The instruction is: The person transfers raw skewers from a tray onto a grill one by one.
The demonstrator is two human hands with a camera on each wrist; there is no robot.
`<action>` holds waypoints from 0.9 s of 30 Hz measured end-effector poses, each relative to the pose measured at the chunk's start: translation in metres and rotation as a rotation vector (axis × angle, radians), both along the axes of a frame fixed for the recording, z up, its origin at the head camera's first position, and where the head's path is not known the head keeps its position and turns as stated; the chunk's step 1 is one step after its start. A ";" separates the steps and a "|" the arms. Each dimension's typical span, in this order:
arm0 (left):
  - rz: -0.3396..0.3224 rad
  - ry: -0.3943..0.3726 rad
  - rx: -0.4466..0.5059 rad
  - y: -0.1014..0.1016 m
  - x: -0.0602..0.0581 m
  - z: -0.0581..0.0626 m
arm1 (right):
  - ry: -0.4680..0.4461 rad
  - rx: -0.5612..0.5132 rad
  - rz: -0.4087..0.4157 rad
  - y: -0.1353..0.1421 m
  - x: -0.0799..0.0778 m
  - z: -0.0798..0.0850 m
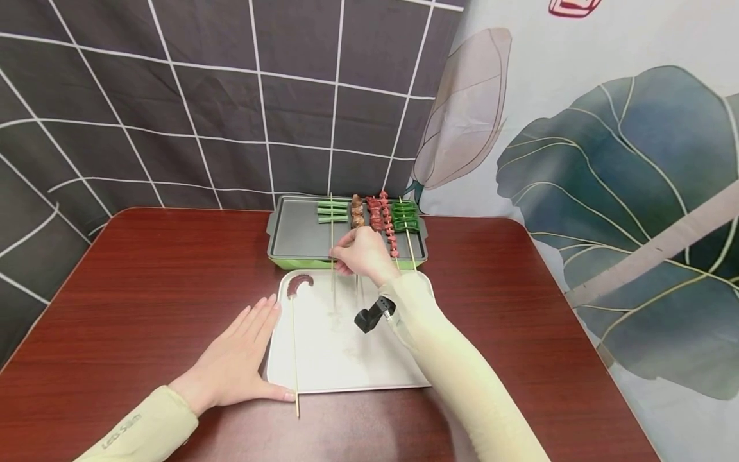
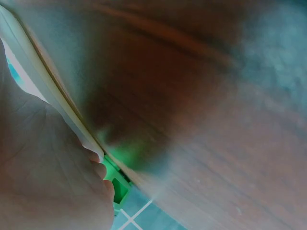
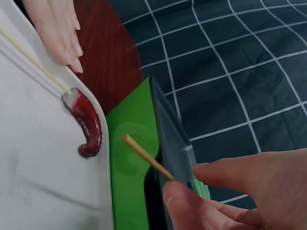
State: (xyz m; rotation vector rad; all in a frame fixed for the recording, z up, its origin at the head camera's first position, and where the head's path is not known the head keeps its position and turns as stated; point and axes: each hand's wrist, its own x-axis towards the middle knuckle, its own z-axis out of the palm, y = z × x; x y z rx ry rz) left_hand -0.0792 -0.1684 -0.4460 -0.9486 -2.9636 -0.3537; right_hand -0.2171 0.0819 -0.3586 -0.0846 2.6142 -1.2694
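Observation:
My right hand (image 1: pixel 364 253) pinches the bare stick of a skewer of pale green stalk pieces (image 1: pixel 331 212) between thumb and fingers. The stalk pieces lie over the grey plate of a green-based grill (image 1: pixel 300 224). In the right wrist view the blunt end of this stick (image 3: pixel 146 155) pokes out past the thumb. My left hand (image 1: pixel 239 359) lies flat with straight fingers along the left edge of a white tray (image 1: pixel 346 346). On that tray rests a dark red octopus tentacle skewer (image 1: pixel 297 282), its stick running over the front rim by my left thumb.
Beside the stalk pieces on the grill lie a skewer of brown chunks (image 1: pixel 357 212), a red meat skewer (image 1: pixel 375 215), a skewer of small pinkish-red pieces (image 1: pixel 389 228) and a green pepper skewer (image 1: pixel 405 218). A dark gridded cloth (image 1: pixel 219 102) hangs behind the wooden table (image 1: pixel 173 276).

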 end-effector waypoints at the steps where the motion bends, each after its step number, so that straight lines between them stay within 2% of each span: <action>1: -0.001 0.001 0.001 0.000 0.000 0.000 | 0.019 0.006 -0.002 0.000 0.001 0.001; 12: -0.001 0.000 -0.003 -0.001 0.000 0.000 | 0.233 0.084 0.045 0.000 0.031 0.009; 18: 0.000 0.002 -0.007 -0.001 0.000 0.000 | 0.328 0.034 0.087 -0.006 0.053 0.008; 21: 0.002 -0.002 -0.006 0.000 -0.001 0.000 | 0.333 -0.001 0.115 -0.009 0.066 0.006; 27: 0.000 -0.007 -0.005 0.000 -0.001 0.001 | 0.285 -0.060 0.169 -0.012 0.090 0.001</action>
